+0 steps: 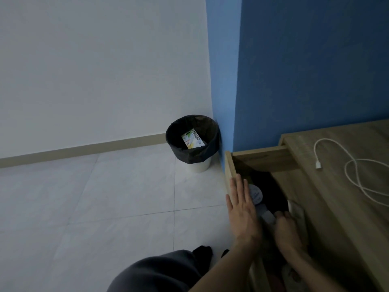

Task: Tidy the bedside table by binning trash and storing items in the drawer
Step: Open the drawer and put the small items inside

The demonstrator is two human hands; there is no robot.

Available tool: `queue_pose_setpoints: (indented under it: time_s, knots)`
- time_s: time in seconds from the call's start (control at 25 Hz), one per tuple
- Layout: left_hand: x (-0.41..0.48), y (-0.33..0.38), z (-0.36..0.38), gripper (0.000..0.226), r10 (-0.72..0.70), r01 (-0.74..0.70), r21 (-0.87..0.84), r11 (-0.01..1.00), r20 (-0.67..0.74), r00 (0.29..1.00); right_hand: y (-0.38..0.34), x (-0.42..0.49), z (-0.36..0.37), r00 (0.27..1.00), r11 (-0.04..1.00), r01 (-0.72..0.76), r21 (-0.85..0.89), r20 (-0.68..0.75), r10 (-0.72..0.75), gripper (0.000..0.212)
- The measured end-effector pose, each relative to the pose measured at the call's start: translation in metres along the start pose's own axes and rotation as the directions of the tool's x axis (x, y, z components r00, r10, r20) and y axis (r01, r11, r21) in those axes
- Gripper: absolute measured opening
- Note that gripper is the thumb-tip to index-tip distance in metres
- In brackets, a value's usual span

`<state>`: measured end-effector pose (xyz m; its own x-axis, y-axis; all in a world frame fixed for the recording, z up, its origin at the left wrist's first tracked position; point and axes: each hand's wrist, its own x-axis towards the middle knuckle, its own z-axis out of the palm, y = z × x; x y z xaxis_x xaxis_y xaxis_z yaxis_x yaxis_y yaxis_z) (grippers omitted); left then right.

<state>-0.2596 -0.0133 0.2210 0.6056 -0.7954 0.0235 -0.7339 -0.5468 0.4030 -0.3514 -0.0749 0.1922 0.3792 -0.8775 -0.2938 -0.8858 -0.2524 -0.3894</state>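
Drawer (pixel 229 165) open; left hand (pixel 242 205) flat on its front (right hand (pixel 287 226) inside).

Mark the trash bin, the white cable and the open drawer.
trash bin (pixel 199 165), head view, white lower wall.
white cable (pixel 355 175), head view, looped middle.
open drawer (pixel 228 165), head view, front panel's top edge.

I see my left hand (pixel 242 204) lying flat on the front of the open drawer (pixel 228 167) — my right hand (pixel 287 227) reaches inside among dim items. A white cable (pixel 355 175) lies looped on the desk (pixel 336 207); the black-lined bin (pixel 192 142) holds a colourful packet (pixel 193 139).
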Motion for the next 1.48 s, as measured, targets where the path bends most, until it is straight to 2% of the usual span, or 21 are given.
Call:
queue_pose_setpoints:
  time_s: [0.16,0.32,0.4,0.44,0.48,0.56,0.6,0.64,0.72,0.84,0.92,1.0,1.16,1.28,1.32,1.4,1.44,1.48]
  knots:
    - [-0.002,0.005,-0.008,0.108,-0.021,0.022,-0.018,1.000,0.073,0.997,0.006,-0.002,0.014,0.999,0.997,0.040,-0.065,-0.025,-0.042,0.031]
    - [-0.003,0.006,-0.008,0.107,-0.002,0.002,-0.004,1.000,0.066,0.998,0.007,-0.002,0.015,0.999,0.995,0.033,-0.090,-0.004,-0.034,0.033]
    - [-0.002,0.004,-0.008,0.105,0.010,-0.007,-0.079,0.997,0.037,0.999,0.000,-0.009,0.003,0.999,0.997,0.045,-0.056,-0.003,-0.045,0.042]
    - [-0.001,0.002,-0.008,0.102,-0.011,0.010,-0.181,0.983,-0.004,1.000,-0.003,-0.015,-0.009,0.994,0.996,0.082,-0.045,-0.066,-0.085,0.045]
    - [0.000,0.001,-0.009,0.095,-0.075,0.058,-0.322,0.945,-0.038,0.996,-0.005,-0.020,-0.024,0.973,0.987,0.148,-0.055,-0.168,-0.156,0.047]
    - [0.005,0.007,-0.012,0.083,-0.203,0.179,-0.607,0.774,0.029,0.979,0.004,-0.030,-0.059,0.851,0.957,0.274,-0.096,-0.440,-0.287,0.041]
    - [0.007,0.011,-0.014,0.080,-0.226,0.228,-0.705,0.671,0.098,0.969,0.013,-0.033,-0.073,0.800,0.953,0.293,-0.077,-0.526,-0.288,0.037]
    - [0.006,0.017,-0.014,0.079,-0.230,0.256,-0.760,0.597,0.143,0.962,0.023,-0.037,-0.088,0.783,0.958,0.283,-0.049,-0.564,-0.260,0.040]
    - [0.006,0.024,-0.014,0.078,-0.255,0.289,-0.799,0.528,0.176,0.951,0.037,-0.043,-0.101,0.823,0.957,0.287,0.032,-0.519,-0.230,0.058]
    - [0.012,0.029,-0.003,0.082,-0.282,0.336,-0.810,0.480,0.221,0.934,0.049,-0.045,-0.107,0.910,0.958,0.272,0.097,-0.350,-0.223,0.077]
    - [0.015,0.030,0.003,0.082,-0.282,0.364,-0.807,0.466,0.254,0.925,0.060,-0.041,-0.106,0.899,0.949,0.306,0.073,-0.351,-0.263,0.088]
    - [0.016,0.034,-0.004,0.067,-0.258,0.349,-0.802,0.485,0.250,0.933,0.068,-0.036,-0.103,0.870,0.945,0.323,0.050,-0.409,-0.276,0.087]
    - [0.018,0.037,-0.012,0.041,-0.241,0.340,-0.812,0.475,0.252,0.937,0.072,-0.032,-0.099,0.896,0.933,0.341,0.118,-0.342,-0.284,0.099]
    - [0.019,0.038,-0.016,0.034,-0.251,0.366,-0.795,0.484,0.274,0.928,0.071,-0.030,-0.103,0.907,0.927,0.343,0.153,-0.310,-0.284,0.097]
    - [0.019,0.038,-0.018,0.031,-0.252,0.377,-0.790,0.483,0.286,0.924,0.070,-0.029,-0.108,0.906,0.919,0.334,0.208,-0.341,-0.252,0.090]
    - [0.020,0.038,-0.025,0.027,-0.253,0.392,-0.783,0.483,0.304,0.918,0.069,-0.019,-0.125,0.850,0.902,0.318,0.293,-0.509,-0.135,0.055]
    - [0.020,0.038,-0.029,0.027,-0.255,0.397,-0.781,0.482,0.308,0.916,0.069,-0.010,-0.137,0.838,0.918,0.279,0.283,-0.538,-0.088,0.046]
    - [0.019,0.038,-0.031,0.030,-0.253,0.401,-0.776,0.486,0.315,0.915,0.071,0.001,-0.148,0.862,0.948,0.190,0.254,-0.505,-0.038,0.049]
